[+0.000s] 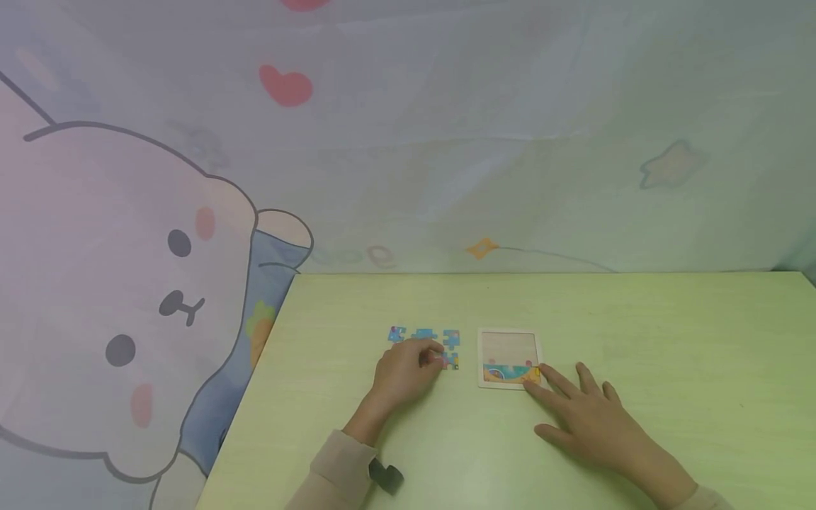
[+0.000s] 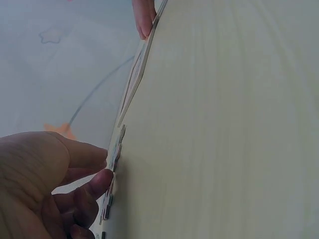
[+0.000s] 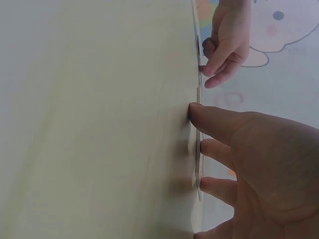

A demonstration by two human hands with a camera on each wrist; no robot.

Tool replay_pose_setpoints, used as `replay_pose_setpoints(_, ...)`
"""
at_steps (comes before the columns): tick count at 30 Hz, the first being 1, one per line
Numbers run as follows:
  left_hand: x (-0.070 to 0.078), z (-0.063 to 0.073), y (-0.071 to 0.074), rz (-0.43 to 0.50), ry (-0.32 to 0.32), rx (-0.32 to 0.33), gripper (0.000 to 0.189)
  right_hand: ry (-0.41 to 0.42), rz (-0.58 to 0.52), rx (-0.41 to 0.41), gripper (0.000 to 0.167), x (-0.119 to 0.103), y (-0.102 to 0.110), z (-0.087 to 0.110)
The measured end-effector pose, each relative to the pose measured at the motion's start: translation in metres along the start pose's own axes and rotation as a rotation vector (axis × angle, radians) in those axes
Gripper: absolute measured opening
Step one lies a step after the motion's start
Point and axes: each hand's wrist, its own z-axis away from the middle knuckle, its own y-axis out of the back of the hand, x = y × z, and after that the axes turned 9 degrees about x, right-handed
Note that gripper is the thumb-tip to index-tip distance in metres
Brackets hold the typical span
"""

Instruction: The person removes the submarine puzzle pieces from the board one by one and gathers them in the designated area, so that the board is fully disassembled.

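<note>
Several blue jigsaw pieces lie on the table, among them a corner piece at the upper right of the group. Over the lower pieces is my left hand, thumb and forefinger bent toward each other with a small gap between their tips. The fingertips are right beside a pink-and-blue piece; the hand hides part of the group. To the right lies a square wooden puzzle tray, its lower strip filled with a beach-coloured picture. Spread fingers of my right hand touch the tray's lower right corner.
The pale green table extends around the pieces and tray. A printed cloth with a cartoon bear hangs behind and at the left. A dark strap end sticks out by the left cuff.
</note>
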Motion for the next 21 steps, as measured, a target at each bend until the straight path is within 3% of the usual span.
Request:
replay_pose_setpoints(11,0.004,-0.004,-0.003,0.015,-0.041,0.014,0.022,-0.002,0.007,-0.014,0.063,0.0,0.001,0.001)
replay_pose_setpoints(21,0.022,-0.007,-0.016,0.031,-0.096,-0.052,0.022,0.007,0.002,-0.019,0.066,0.001,0.002,-0.005)
